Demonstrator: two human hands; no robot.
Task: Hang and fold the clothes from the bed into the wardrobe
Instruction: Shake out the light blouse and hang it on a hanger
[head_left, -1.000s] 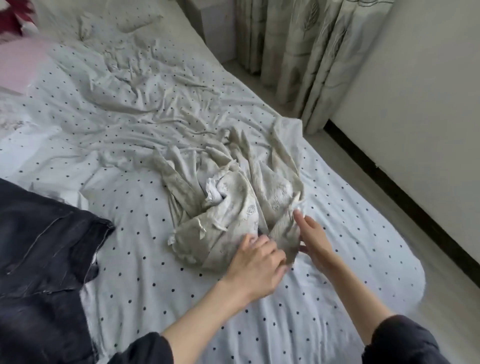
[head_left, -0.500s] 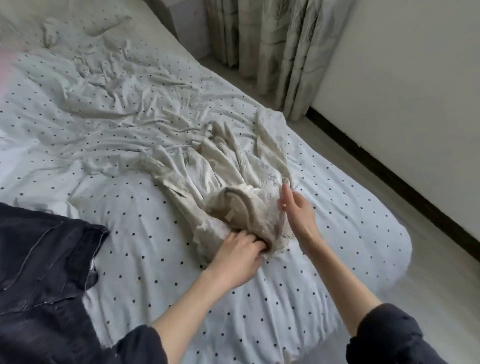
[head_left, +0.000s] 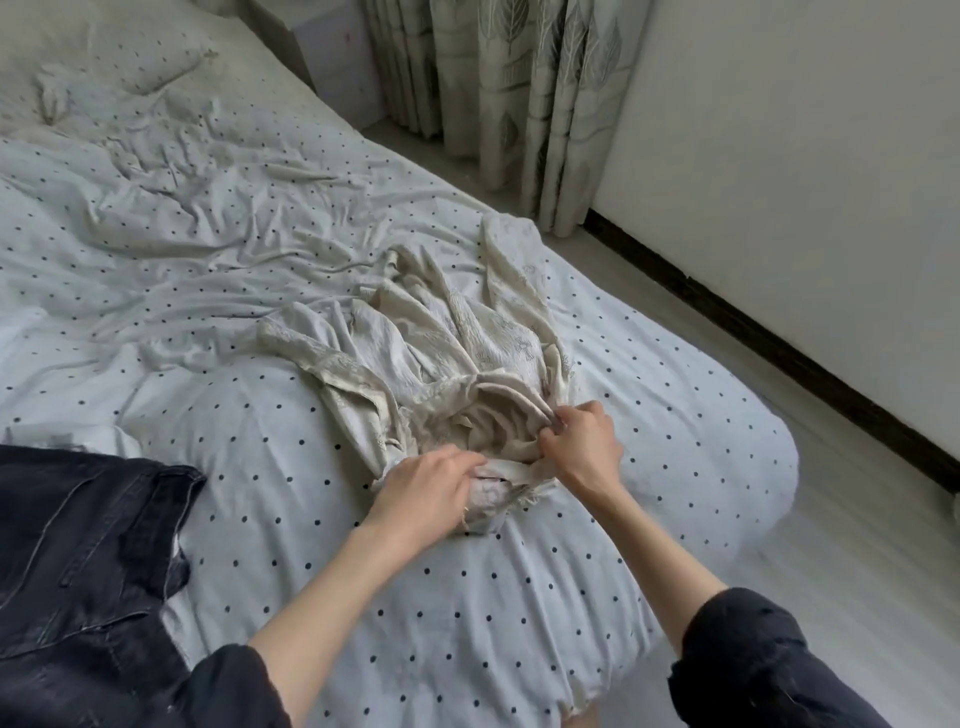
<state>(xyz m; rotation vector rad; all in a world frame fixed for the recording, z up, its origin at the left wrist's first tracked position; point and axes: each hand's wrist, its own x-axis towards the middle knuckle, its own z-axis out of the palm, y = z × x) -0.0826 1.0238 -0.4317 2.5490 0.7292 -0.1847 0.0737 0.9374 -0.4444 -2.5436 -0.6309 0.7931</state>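
A crumpled cream patterned garment (head_left: 441, 353) lies on the bed's polka-dot sheet (head_left: 291, 519), near the foot corner. My left hand (head_left: 426, 493) grips its near edge, fingers curled into the fabric. My right hand (head_left: 582, 441) pinches a rolled fold of the same garment just to the right. Part of the cloth is bunched between the two hands. A pair of dark grey jeans (head_left: 78, 561) lies flat at the lower left of the bed, apart from both hands.
Leaf-print curtains (head_left: 519, 93) hang at the back beside a white wall (head_left: 805, 156) with a dark skirting board. Pale floor (head_left: 857, 571) runs along the bed's right side. A white cabinet (head_left: 332, 57) stands beyond the bed. A pillow (head_left: 104, 57) lies at the head.
Both hands have gathered the garment's near edge tighter and bunched it. My right hand went from resting open against the cloth to pinching a fold. The view shifted right.
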